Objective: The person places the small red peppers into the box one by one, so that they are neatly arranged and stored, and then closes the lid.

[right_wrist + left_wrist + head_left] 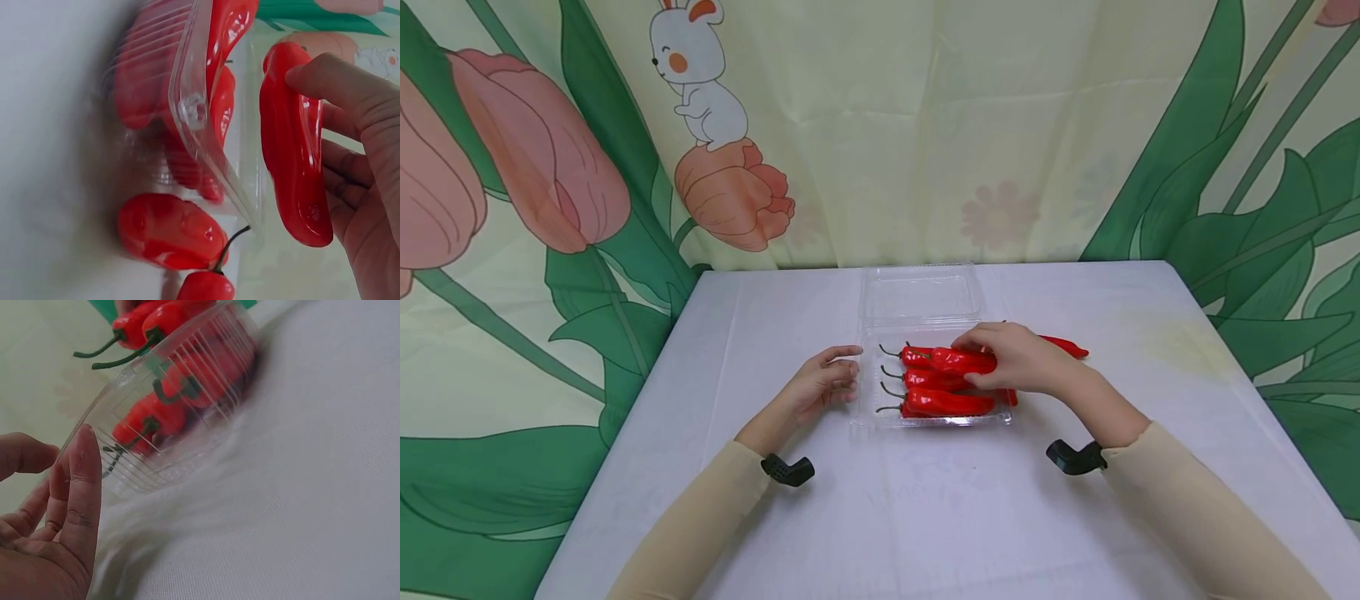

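A clear plastic clamshell box (940, 422) stands mid-table with several red chili peppers (949, 404) lying in it, green stems to the left. My right hand (1022, 357) grips one more red pepper (290, 150) between thumb and fingers, raised over the box's open top; its stem points left as well. At the box's left side, my left hand (822, 385) pinches the rim (128, 375) between thumb and fingertips. The ribbed side wall shows the peppers inside through it.
The box's hinged lid (917, 293) lies folded back toward the rear of the table. Outside the box on the right, loose red peppers (172, 231) rest on the white tablecloth (880, 517). Behind the table hangs a curtain (880, 150) printed with flowers and a rabbit.
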Tool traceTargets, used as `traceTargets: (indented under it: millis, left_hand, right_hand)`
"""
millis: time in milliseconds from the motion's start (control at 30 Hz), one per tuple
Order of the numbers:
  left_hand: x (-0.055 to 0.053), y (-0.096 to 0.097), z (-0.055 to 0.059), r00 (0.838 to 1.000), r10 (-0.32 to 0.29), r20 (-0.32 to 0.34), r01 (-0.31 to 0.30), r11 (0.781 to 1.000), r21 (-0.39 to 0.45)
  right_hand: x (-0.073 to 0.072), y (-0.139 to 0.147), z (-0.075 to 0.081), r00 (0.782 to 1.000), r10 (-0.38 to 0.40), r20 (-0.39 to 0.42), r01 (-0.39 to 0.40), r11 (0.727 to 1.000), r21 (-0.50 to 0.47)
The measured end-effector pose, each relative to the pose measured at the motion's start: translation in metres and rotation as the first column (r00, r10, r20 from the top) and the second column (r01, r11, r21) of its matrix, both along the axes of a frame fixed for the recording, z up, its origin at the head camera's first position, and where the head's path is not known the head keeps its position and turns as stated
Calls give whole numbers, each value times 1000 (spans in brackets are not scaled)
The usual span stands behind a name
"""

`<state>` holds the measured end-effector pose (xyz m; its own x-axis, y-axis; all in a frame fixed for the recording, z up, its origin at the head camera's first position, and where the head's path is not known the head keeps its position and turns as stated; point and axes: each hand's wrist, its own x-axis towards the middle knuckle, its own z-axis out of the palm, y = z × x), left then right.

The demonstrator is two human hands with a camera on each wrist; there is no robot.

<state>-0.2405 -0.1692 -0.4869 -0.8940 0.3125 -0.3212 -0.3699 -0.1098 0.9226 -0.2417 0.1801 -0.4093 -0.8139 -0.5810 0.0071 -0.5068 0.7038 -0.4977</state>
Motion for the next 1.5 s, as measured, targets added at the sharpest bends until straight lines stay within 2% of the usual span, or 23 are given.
traceTargets:
  millis: [367, 700, 967, 1200, 1500]
  left_hand:
    - [0, 0, 0, 1000, 7, 0, -7, 1000, 6]
    - [0, 1, 0, 1000, 22, 14, -21, 1000, -7]
    - [1, 2, 1, 1000, 7, 1, -7, 1000, -3]
    - [0, 1, 0, 1000, 9, 0, -9, 1000, -5]
    - [-1, 0, -2, 1000, 16, 11, -16, 1000, -11]
  right_hand:
    - [-6, -24, -4, 999, 35, 32, -35, 999, 24]
    - [-3, -37, -13, 998, 55, 24, -56, 997, 45]
    - [-4, -33, -20, 998, 50, 25, -51, 997, 50]
    - [-3, -29, -15, 1000, 31, 1, -31, 1000, 8]
    - [-5, -22, -16, 1000, 1, -6, -1, 1000, 15]
